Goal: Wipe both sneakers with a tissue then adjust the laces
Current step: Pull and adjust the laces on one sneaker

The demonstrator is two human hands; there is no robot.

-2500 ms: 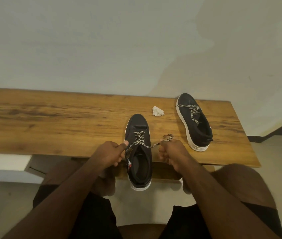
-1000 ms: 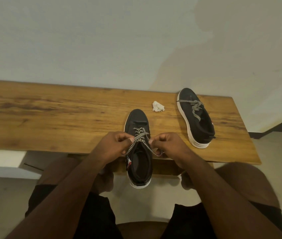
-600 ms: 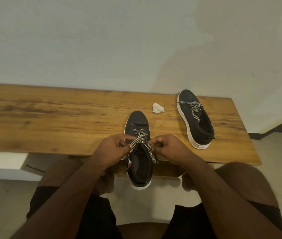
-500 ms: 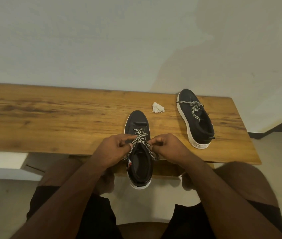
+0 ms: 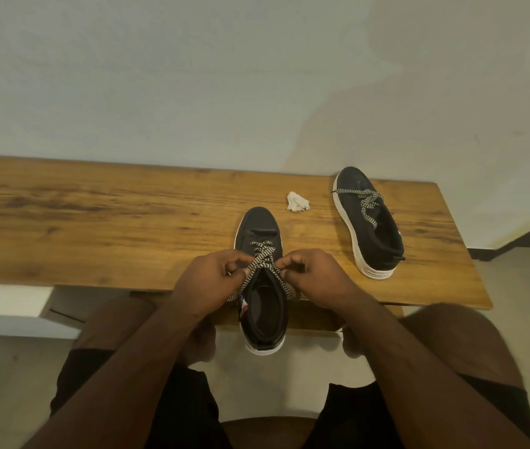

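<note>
A black sneaker with a white sole (image 5: 259, 226) lies toe-away on the wooden bench (image 5: 95, 222), its heel hanging over the front edge. Its black-and-white laces (image 5: 263, 254) cross above the tongue. My left hand (image 5: 208, 280) pinches the left lace end and my right hand (image 5: 318, 277) pinches the right one, both close together over the shoe's opening. The second black sneaker (image 5: 370, 228) lies at the right of the bench with loose laces. A crumpled white tissue (image 5: 296, 202) sits between the two shoes, near the wall.
A pale wall (image 5: 224, 76) rises directly behind the bench. My knees (image 5: 471, 345) sit just below the front edge, over a light floor (image 5: 4, 384). The bench's right end (image 5: 471, 270) is close to the second sneaker.
Earlier my hands held the lace ends pulled apart and out to the sides. They have come together over the tongue, and the laces now cross between them.
</note>
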